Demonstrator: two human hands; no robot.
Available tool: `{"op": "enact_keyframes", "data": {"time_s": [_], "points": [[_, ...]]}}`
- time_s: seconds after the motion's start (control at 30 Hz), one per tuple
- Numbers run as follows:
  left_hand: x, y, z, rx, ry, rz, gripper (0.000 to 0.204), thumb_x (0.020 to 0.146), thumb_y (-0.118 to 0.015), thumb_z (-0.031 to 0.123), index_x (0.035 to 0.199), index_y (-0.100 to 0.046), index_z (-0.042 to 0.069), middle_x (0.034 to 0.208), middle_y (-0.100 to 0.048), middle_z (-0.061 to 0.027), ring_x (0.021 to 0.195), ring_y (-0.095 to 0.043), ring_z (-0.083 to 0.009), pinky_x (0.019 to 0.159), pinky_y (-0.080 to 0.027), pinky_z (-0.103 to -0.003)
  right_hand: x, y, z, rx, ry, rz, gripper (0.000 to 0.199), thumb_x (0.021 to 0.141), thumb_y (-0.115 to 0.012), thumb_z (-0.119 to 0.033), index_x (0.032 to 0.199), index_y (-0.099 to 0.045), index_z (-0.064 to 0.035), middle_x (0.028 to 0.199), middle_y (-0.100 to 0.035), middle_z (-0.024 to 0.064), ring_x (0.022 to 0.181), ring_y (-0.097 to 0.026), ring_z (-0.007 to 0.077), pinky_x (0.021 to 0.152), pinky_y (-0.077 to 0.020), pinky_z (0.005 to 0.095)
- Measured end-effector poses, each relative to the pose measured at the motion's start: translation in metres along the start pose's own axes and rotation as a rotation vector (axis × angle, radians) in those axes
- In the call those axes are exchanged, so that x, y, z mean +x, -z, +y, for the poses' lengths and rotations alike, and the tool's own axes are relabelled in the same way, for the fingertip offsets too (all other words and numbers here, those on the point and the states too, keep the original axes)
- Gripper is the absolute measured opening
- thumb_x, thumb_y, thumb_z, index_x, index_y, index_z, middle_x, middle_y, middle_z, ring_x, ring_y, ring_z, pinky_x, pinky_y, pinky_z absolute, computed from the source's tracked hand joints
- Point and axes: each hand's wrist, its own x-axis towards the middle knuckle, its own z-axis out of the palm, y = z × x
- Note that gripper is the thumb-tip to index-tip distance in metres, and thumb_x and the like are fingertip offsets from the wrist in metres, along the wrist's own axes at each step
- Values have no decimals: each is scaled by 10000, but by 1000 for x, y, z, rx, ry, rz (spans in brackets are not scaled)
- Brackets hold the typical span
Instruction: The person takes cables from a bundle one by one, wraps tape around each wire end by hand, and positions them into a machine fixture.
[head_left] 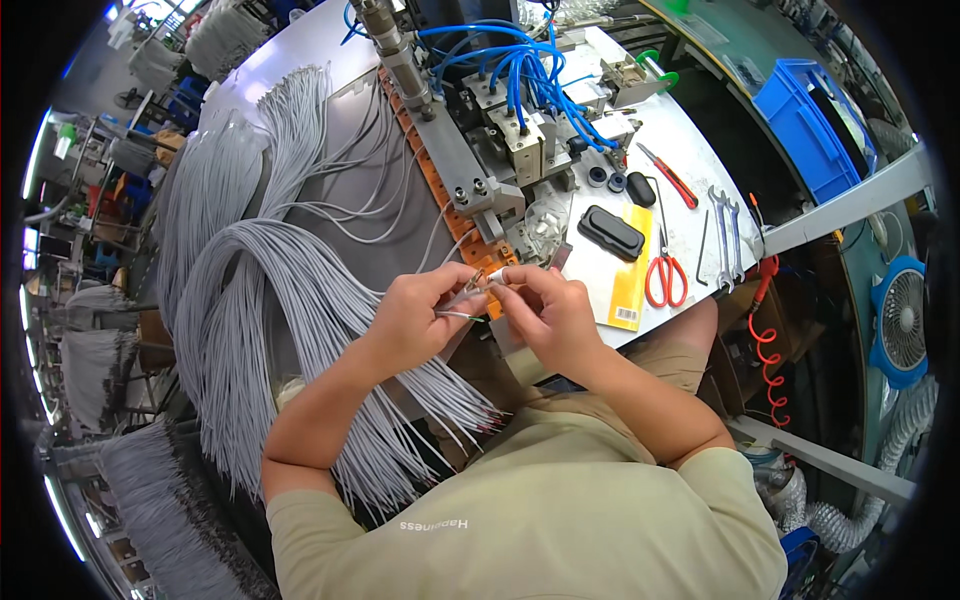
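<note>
My left hand [405, 318] is closed in a pinch on a thin grey cable, and a green wire tip sticks out by its fingers. My right hand [553, 318] faces it, thumb and forefinger pressed together around a small white piece [497, 276] whose kind I cannot make out. The fingertips of both hands almost meet over the near end of an orange toothed rail [440, 190]. Left of my hands, a large bundle of grey cables [300, 265] drapes over the table edge, its stripped ends hanging near my lap.
Beyond my hands stands a machine [525, 150] with blue air tubes [520, 60]. On the white tabletop to the right lie a black case [612, 232], red scissors [666, 280], a red cutter knife [668, 176] and wrenches [722, 240]. A blue crate [810, 130] and blue fan [903, 320] are farther right.
</note>
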Motion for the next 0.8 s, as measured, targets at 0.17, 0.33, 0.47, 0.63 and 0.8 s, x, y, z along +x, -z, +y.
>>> {"op": "enact_keyframes", "data": {"time_s": [0.17,0.33,0.47,0.63,0.8], "points": [[0,-2,-8,121,-146,30,151,941,-629,80,1069,-624,1,735,-662,-40,635,-609,-74,576,-487,-232,6,8,-7,116,-230,-180,83,932,-659,-70,950,-604,-11,645,-605,30,533,-535,102,500,-399,251],[-1,5,3,-323,243,-133,135,921,-631,77,1036,-633,5,752,-681,-75,636,-628,-123,593,-499,-260,18,16,7,-378,540,-49,89,916,-657,-66,925,-575,-32,679,-567,45,599,-521,170,530,-409,287],[0,5,1,-141,-7,40,176,904,-636,80,1066,-650,15,771,-694,-110,610,-641,-199,595,-500,-307,19,11,2,-336,499,-20,57,914,-635,-51,922,-578,-44,715,-549,63,652,-508,230,553,-404,314],[-12,14,34,13,-66,126,265,900,-637,53,1161,-664,14,828,-707,-107,641,-651,-190,625,-528,-303,26,17,42,-242,142,114,107,935,-642,-90,891,-556,-45,691,-548,16,604,-494,140,529,-374,270],[-3,9,3,19,91,-194,290,851,-690,35,1141,-683,21,982,-716,-132,712,-676,-204,665,-553,-319,29,14,59,82,-214,91,172,951,-654,-145,874,-541,-40,675,-521,-38,574,-454,50,511,-352,229]]}}
